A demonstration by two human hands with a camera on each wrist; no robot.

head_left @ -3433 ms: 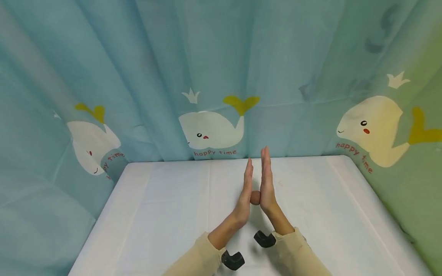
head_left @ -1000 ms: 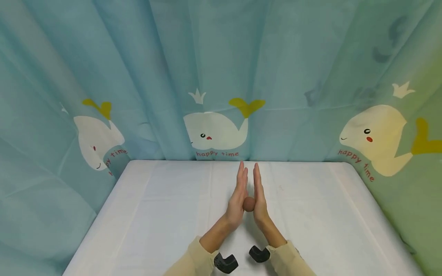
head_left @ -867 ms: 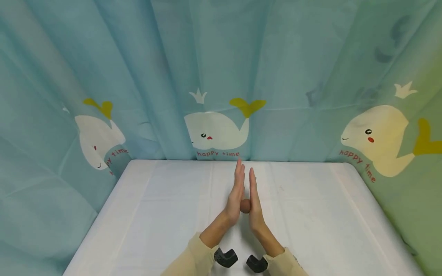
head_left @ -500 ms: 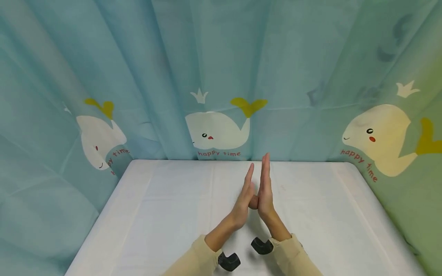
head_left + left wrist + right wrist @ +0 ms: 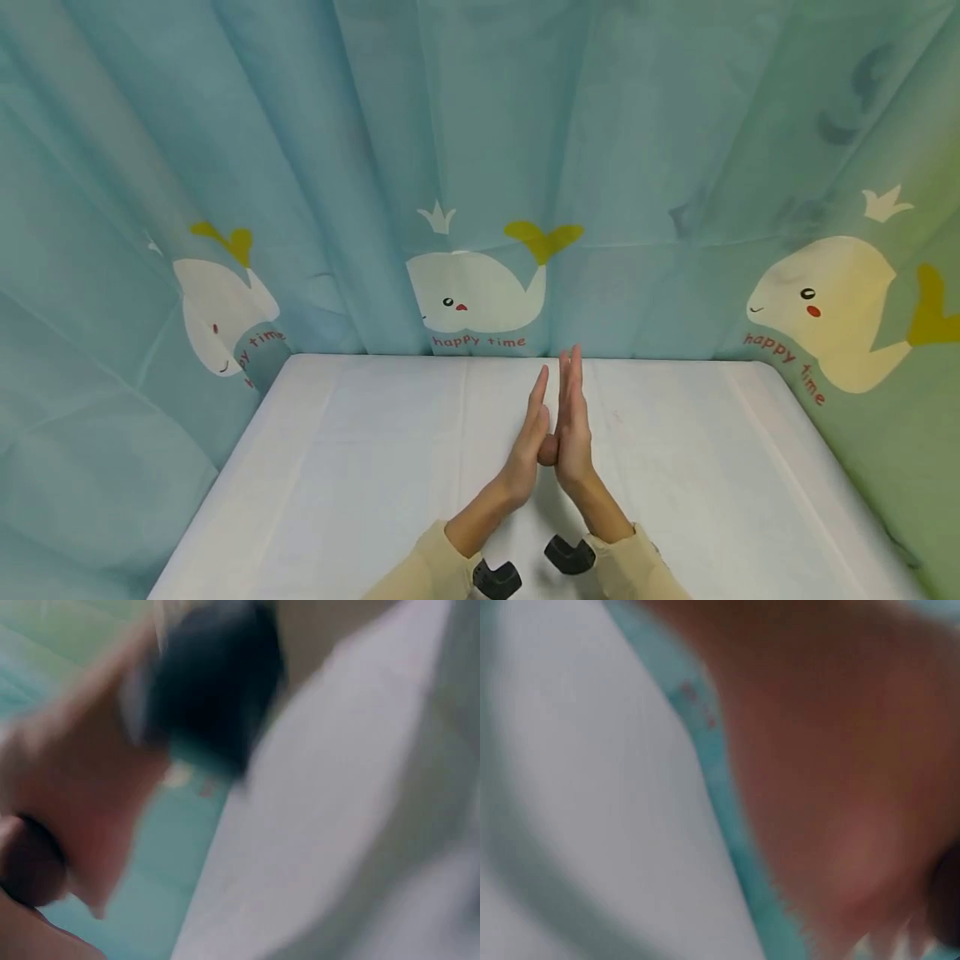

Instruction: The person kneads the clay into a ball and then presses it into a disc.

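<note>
Between my two upright, facing palms sits a small brown ball, smooth and clay-like. My left hand lies flat against its left side, fingers straight and pointing away. Against the other side presses my right hand, also with straight fingers, its tips reaching a little farther than the left's. Both hands are held above the white table. In the left wrist view the ball shows dark between the palms, and in the right wrist view part of the ball appears at the right edge. Both wrist views are blurred.
A white-covered table spreads under the arms. Behind it hangs a blue-green curtain printed with whales, reaching round both sides. Black wrist-worn camera mounts stick out inward from the beige sleeves.
My palms slide back and forth past each other with the ball rolling between them. Over the last second the right hand has moved forward relative to the left. The head view shifts slightly.
</note>
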